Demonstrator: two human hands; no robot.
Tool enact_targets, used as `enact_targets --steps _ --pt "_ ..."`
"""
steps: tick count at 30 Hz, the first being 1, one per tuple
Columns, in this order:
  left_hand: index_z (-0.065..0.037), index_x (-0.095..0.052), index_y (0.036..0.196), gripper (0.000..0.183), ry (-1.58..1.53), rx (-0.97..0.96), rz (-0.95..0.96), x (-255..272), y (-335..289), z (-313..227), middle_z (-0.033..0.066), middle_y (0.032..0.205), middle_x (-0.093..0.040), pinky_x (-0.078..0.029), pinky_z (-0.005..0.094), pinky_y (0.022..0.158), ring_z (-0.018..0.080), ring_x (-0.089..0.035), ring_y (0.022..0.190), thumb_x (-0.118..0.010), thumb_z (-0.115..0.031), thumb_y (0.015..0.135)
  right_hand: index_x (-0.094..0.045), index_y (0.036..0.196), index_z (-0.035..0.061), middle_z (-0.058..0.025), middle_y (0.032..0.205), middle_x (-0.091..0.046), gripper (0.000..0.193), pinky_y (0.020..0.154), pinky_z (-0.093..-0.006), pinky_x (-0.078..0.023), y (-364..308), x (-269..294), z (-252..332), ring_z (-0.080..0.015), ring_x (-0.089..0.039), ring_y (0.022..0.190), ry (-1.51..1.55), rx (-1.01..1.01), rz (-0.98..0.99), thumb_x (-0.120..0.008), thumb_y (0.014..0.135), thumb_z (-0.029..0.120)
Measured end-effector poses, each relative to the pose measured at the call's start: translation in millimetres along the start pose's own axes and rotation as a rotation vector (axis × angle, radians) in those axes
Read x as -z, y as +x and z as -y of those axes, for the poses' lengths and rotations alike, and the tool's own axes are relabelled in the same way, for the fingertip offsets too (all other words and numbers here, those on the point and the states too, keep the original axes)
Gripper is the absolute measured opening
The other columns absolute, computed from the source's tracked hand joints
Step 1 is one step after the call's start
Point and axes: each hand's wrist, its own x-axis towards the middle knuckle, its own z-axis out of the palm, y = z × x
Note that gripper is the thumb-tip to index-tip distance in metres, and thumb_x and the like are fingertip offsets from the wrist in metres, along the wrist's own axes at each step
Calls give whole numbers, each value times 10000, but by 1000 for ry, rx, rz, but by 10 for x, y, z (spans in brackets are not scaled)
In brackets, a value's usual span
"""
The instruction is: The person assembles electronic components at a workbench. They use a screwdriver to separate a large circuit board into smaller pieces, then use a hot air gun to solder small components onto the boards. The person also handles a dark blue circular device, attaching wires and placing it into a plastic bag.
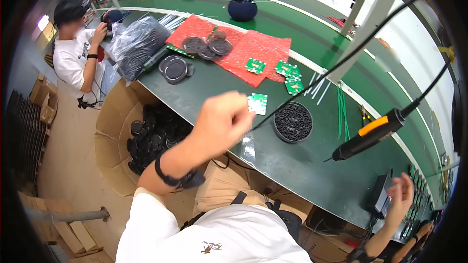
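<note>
My left hand [225,121] is raised over the near edge of the green bench, fingers curled together; whatever may be inside them is hidden. Just beyond its fingertips lies a pale green circuit board [258,103]. A round dish of small black parts [293,122] stands to the right of this hand. Off to the far right, my right hand [401,196] is lifted with its fingers apart and nothing seen in it, close to a black box [381,196]. Between the two hands a black and orange electric screwdriver [369,134] hangs tilted from its cable, untouched.
Red bubble wrap [268,51] carries round dark discs [214,47] and green boards [288,69]. Pliers [364,115] and green strips [342,112] lie farther right. A carton of black round parts [109,136] stands left below the bench. A co-worker [78,48] sits at left.
</note>
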Motion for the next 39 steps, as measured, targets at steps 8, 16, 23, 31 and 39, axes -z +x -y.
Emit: enact_targets --steps 8,16,23,31,39 --pt "-74 -662 1037 310 692 377 10 584 675 1338 133 1011 -693 -535 456 825 331 -678 968 -807 -221 806 -632 1021 -21 -53 819 -657 106 585 -233 -525 -663 -1810 289 -96 -631 664 205 -280 291 -679 926 -30" --pt "-153 -553 1414 919 829 760 119 834 462 1997 237 1372 -545 -513 523 1008 463 -555 1243 -950 -425 631 -670 873 -6 -31 740 -627 49 520 -225 -399 -733 -1944 164 -61 -520 578 -162 82 216 -719 879 -11" --pt "-64 -705 1050 307 580 314 -407 894 355 1788 148 959 -614 -551 426 811 315 -662 907 -750 8 754 -672 877 -22 -47 763 -644 56 519 -228 -394 -715 -1936 141 -68 -515 570 -166 83 234 -725 870 -5" --pt "-11 -662 801 155 -202 -152 67 112 -99 216 112 910 -691 -569 422 975 268 -720 938 -681 137 761 -601 1204 -15 -112 956 -708 238 624 -263 -545 -713 -2024 538 -132 -644 696 404 -248 350 -639 1016 127" --pt "-38 -702 856 171 -388 -385 254 -1119 -327 -233 96 965 -719 -584 428 949 295 -714 1055 -753 79 742 -562 1281 -9 -117 1158 -667 292 653 -260 -603 -640 -2097 548 -126 -678 899 723 -461 537 -616 994 -19"
